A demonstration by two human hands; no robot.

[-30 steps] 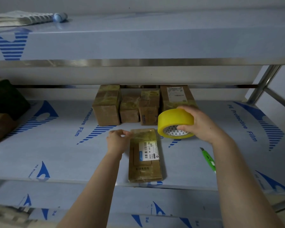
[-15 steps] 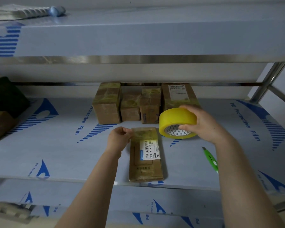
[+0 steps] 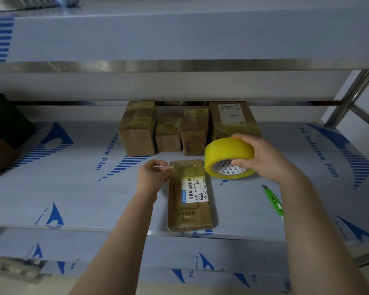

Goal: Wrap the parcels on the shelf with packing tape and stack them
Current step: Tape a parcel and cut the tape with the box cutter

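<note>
— What can't you make out?

— My right forearm covers the near end of the slim green utility knife (image 3: 273, 199), right of the flat brown cardboard parcel (image 3: 189, 209). Behind the parcel, the far ends of the four taped brown cardboard boxes (image 3: 137, 133) run out of sight under the shelf above. The strip of clear yellowish tape (image 3: 185, 169) across the parcel's far end is nearly see-through. I think its free end is the pale sliver I'm pinching, but I can't be sure.

— Which way does the parcel point?

— It lies flat on the film-covered metal shelf (image 3: 73, 188). Its long axis runs from me towards the boxes, and its near end is at the shelf's front edge. The label's print runs along that length.

— How does it look?

— Thin, brown and glossy with tape. It has a white barcode label with a blue tab on its right half and dark characters nearer me.

— And your hands?

— My left hand (image 3: 152, 177) is at the parcel's far left corner, fingers curled, thumb and fingertips pinched together on that sliver. My right hand (image 3: 264, 160), just past the far right corner, clamps the yellow roll of packing tape (image 3: 226, 154), thumb in the patterned core and fingers over the rim.
</note>
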